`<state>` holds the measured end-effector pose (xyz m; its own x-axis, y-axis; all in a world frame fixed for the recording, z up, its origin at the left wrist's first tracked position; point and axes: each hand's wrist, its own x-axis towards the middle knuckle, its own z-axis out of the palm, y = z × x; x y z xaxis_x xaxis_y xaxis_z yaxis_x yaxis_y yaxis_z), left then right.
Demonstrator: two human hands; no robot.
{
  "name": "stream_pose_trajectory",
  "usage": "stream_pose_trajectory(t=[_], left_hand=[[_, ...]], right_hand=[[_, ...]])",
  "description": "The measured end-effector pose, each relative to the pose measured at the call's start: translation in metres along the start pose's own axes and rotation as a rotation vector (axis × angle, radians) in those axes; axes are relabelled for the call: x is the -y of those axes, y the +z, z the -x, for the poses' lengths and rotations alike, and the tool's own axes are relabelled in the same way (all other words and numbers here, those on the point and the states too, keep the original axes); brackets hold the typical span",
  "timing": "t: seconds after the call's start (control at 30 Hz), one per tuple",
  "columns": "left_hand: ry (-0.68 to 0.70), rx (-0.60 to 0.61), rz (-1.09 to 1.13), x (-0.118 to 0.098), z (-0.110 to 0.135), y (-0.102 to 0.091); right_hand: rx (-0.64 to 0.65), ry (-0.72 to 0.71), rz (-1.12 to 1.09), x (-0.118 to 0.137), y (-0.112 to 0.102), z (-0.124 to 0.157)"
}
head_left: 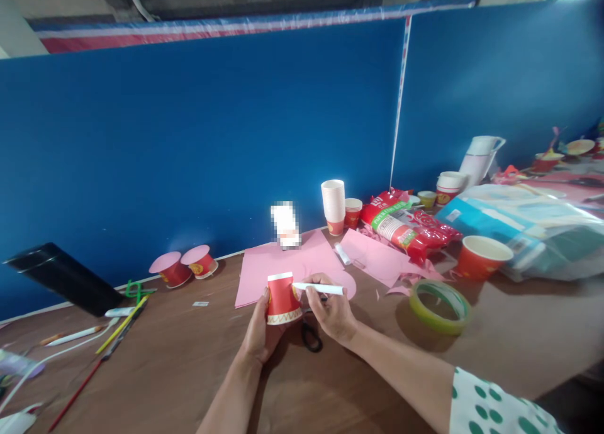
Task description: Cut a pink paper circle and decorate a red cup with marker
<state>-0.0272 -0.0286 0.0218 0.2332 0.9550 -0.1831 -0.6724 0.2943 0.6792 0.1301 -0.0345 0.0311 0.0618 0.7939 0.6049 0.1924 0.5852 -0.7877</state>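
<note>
My left hand [258, 333] is closed around a red paper cup [282, 299], held upside down above the brown table [189, 365]. My right hand [333, 308] grips a white pen [318, 289] whose tip touches the cup's side near its upturned base. Black scissors [311, 336] lie on the table just below my hands. A pink paper sheet [283, 261] lies flat behind the cup.
A green tape roll [440, 306] and an upright red cup [482, 256] sit to the right. Stacked cups [333, 206], red packets [406, 226] and a plastic bag [528, 229] stand further back. Two pink-topped cups [184, 267], pencils [120, 327] and a black case [61, 277] are at left.
</note>
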Motion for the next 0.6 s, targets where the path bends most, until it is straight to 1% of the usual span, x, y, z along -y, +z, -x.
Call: stream_pose_trajectory(t=[0.2,0.3,0.43,0.6], left_hand=[[0.007,-0.002,-0.02,-0.0013,0.0011,0.0009],[0.023,0.013,-0.02,-0.0021,0.0018,0.0008],[0.049,-0.003,-0.024,-0.0033,0.002,0.0021],[0.075,-0.043,-0.036,-0.0032,-0.0005,0.0023]], right_hand=[[-0.043,-0.058,-0.018,-0.0032,-0.0008,0.0004],[-0.038,-0.094,0.011,-0.0028,-0.0016,0.002],[-0.02,-0.19,0.098,0.0006,-0.0006,0.005],[0.025,-0.346,0.112,0.0039,0.0014,0.0064]])
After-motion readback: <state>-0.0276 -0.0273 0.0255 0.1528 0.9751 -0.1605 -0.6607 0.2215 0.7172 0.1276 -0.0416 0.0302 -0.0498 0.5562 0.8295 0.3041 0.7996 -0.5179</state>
